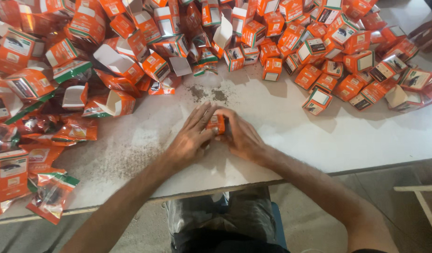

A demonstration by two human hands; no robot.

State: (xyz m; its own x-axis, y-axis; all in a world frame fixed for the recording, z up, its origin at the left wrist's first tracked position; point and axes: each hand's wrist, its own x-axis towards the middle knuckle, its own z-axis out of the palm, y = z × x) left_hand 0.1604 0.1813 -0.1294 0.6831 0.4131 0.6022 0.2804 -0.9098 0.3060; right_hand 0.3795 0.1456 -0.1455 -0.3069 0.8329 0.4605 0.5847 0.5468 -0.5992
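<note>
Both hands, left hand (190,138) and right hand (242,138), close snugly around one small orange carton (216,123) on the white table (319,136), heaps of orange cartons (319,47) beyond.

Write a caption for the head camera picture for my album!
Left hand and right hand press a small orange box on a white table beside heaped orange boxes.

Both hands, the left hand (190,138) and right hand (242,138), are covering most of a small orange box (216,122), hiding its shape. Another person's hand (427,35) is being cut off by the right edge. Print on the heaped boxes (319,47) is too small to make out.
</note>
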